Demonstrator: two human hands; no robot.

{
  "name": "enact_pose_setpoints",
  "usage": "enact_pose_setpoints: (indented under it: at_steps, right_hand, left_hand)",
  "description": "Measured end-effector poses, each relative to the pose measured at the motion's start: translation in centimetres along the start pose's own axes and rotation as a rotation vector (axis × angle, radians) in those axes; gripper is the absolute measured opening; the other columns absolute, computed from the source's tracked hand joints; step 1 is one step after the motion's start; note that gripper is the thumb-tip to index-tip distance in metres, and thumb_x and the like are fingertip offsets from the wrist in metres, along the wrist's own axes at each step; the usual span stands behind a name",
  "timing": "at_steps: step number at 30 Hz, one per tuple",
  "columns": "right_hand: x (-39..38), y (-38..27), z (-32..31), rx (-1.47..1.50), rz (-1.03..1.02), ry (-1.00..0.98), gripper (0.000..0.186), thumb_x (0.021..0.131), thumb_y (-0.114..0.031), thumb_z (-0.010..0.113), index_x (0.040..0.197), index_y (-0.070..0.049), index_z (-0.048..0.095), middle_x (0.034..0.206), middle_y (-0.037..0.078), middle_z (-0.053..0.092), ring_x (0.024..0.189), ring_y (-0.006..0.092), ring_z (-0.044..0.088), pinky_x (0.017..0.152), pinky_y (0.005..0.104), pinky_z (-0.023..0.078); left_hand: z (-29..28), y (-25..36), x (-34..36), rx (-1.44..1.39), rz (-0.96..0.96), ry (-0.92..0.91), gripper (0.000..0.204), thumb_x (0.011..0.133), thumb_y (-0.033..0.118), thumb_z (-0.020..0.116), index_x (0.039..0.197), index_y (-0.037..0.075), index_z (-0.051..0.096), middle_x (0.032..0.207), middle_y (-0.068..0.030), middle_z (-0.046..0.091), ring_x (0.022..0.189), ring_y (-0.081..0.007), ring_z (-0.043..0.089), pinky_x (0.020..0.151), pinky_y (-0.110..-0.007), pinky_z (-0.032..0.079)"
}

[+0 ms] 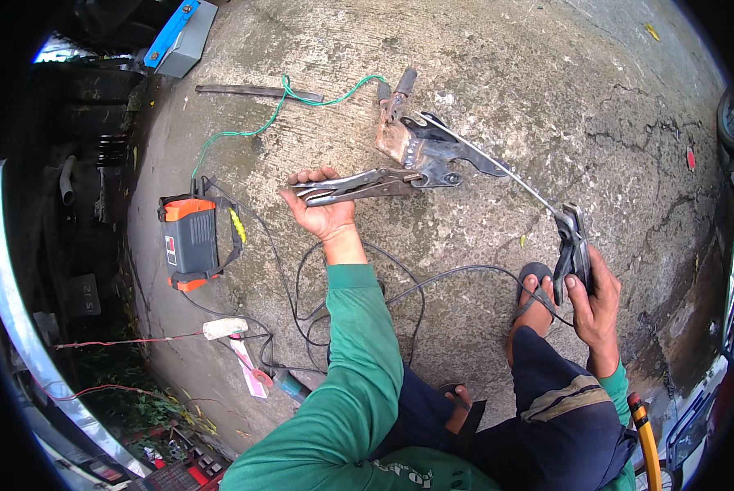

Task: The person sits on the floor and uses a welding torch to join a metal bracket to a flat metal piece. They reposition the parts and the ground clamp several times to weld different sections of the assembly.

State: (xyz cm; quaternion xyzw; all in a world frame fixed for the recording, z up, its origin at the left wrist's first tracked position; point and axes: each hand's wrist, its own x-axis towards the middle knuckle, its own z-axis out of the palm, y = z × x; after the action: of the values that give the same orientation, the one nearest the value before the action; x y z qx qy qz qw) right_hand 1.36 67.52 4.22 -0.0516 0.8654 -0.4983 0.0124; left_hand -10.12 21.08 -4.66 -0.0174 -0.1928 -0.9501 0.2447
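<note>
My left hand (327,219), palm up, grips the handles of a pair of locking pliers (367,186). The pliers' jaws are clamped on a dark metal bracket (440,155) with a rusty plate at its far left side. At the right, my right hand (596,307) is wrapped around a black electrode holder (575,245). A long thin welding rod (506,168) runs from the holder up and left. Its far tip is over the bracket; whether they touch I cannot tell.
An orange-and-black welding machine (193,243) stands left, with a black cable (420,286) looping across the concrete. A green wire (252,132) leads to a clamp (397,90) by the bracket. Also around are a flat metal bar (256,92), a white power outlet (224,328) and a grey-blue battery (182,39).
</note>
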Motion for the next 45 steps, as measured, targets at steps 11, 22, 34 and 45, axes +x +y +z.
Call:
enact_pose_setpoints:
  at_steps: [11, 22, 34, 45]
  right_hand:
    - [-0.6, 0.3, 0.1, 0.184, 0.12, 0.029, 0.048, 0.092, -0.004, 0.065, 0.137, 0.009, 0.056, 0.102, 0.018, 0.072, 0.088, 0.0204, 0.071, 0.082, 0.0335, 0.054]
    - [0.2, 0.0, -1.3, 0.265, 0.2, 0.08, 0.045, 0.093, -0.009, 0.063, 0.135, 0.008, 0.057, 0.075, 0.004, 0.064, 0.061, 0.0088, 0.057, 0.056, 0.0272, 0.045]
    - [0.7, 2.1, -2.1, 0.355, 0.429, 0.005, 0.044, 0.096, -0.016, 0.062, 0.134, 0.004, 0.059, 0.074, 0.003, 0.062, 0.059, 0.0087, 0.057, 0.054, 0.027, 0.045]
    - [-0.2, 1.4, -2.4, 0.373, 0.406, 0.003, 0.046, 0.094, -0.014, 0.062, 0.135, 0.007, 0.057, 0.082, 0.002, 0.062, 0.065, 0.0079, 0.055, 0.059, 0.0258, 0.045]
  left_hand:
    - [-4.0, 2.5, 1.6, 0.201, -0.032, 0.44, 0.042, 0.097, 0.057, 0.064, 0.09, 0.015, 0.06, 0.08, 0.0026, 0.063, 0.077, -0.0154, 0.065, 0.075, -0.038, 0.059]
    - [-8.1, 3.2, 9.1, 0.576, -0.293, 0.731, 0.059, 0.105, 0.065, 0.038, 0.083, 0.014, 0.055, 0.068, -0.0015, 0.056, 0.064, -0.0197, 0.054, 0.063, -0.036, 0.052]
    - [-4.4, -2.4, 16.3, 1.394, -0.428, 0.607, 0.037, 0.09, 0.013, 0.072, 0.114, 0.0, 0.048, 0.087, -0.0095, 0.049, 0.061, -0.0239, 0.051, 0.049, -0.038, 0.044]
    - [-6.7, 2.6, 13.4, 0.609, -0.356, 0.213, 0.028, 0.088, -0.003, 0.058, 0.11, 0.014, 0.055, 0.077, 0.0003, 0.048, 0.066, -0.0142, 0.044, 0.063, -0.031, 0.044]
